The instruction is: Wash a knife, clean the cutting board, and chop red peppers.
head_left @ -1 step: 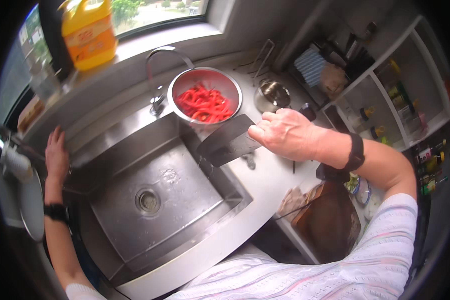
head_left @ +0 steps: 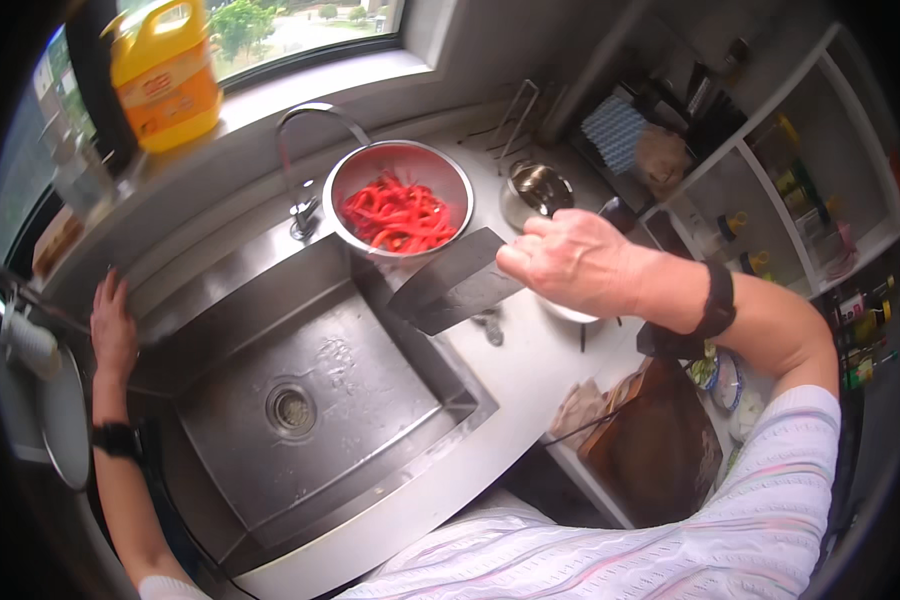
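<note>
My right hand (head_left: 575,262) is closed round the handle of a cleaver (head_left: 460,280). The wide, wet-looking blade points left, over the right rim of the steel sink (head_left: 305,400). Just behind the blade stands a metal bowl (head_left: 337,215) filled with red pepper strips (head_left: 400,212). My left hand (head_left: 115,330) is at the sink's far left side, fingers stretched out, with nothing in it. Whether its fingertips touch the ledge I cannot tell. Water drops lie on the sink floor around the drain (head_left: 291,411).
A curved faucet (head_left: 305,212) rises behind the sink. A shiny metal pot (head_left: 536,192) stands beyond my right hand. A brown board (head_left: 660,450) lies at lower right, near a patterned bowl (head_left: 727,385). A yellow jug (head_left: 165,90) stands on the windowsill; shelves (head_left: 770,200) hold bottles.
The whole view has shifted slightly. Both hands keep nearly the same places, the right one still gripping the cleaver.
</note>
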A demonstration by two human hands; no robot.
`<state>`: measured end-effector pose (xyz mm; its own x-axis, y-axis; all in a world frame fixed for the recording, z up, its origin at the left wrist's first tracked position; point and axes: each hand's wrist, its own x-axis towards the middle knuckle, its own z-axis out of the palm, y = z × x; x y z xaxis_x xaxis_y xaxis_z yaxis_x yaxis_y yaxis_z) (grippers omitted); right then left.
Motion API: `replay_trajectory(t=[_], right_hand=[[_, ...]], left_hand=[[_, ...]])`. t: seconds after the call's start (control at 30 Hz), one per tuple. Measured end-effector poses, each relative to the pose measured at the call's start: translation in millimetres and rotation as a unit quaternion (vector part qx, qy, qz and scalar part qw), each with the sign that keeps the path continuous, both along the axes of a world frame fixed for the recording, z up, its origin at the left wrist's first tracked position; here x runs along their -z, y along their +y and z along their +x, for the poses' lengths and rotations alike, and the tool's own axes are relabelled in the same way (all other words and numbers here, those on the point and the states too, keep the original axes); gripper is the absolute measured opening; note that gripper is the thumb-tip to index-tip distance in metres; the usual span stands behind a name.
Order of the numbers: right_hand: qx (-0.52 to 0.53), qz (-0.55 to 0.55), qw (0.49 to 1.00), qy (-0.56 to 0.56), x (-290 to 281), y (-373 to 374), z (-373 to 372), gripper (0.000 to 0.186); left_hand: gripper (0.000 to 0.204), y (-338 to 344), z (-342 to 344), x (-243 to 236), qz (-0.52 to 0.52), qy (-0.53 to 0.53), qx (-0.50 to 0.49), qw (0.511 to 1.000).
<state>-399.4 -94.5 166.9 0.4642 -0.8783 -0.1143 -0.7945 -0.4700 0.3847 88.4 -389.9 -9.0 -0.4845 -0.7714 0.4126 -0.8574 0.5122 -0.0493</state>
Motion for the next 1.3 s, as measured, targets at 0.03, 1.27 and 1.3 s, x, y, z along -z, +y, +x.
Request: replay_trajectory(t=[0.03,1.27,1.3], right_hand=[[-0.018,-0.032,0.999,-0.001,-10,1,-17,0.012],[0.317,-0.217,0.880,0.281,-109,-124,-332,0.019],[0.313,-0.224,0.882,0.271,-112,-123,-335,0.020]], left_hand=[[0.044,10,-3,4,-0.005,0.017,0.007,1.000],[0.039,152,-145,51,0.285,0.100,-0.018,0.953],[0.039,152,-145,53,0.287,0.099,-0.018,0.953]])
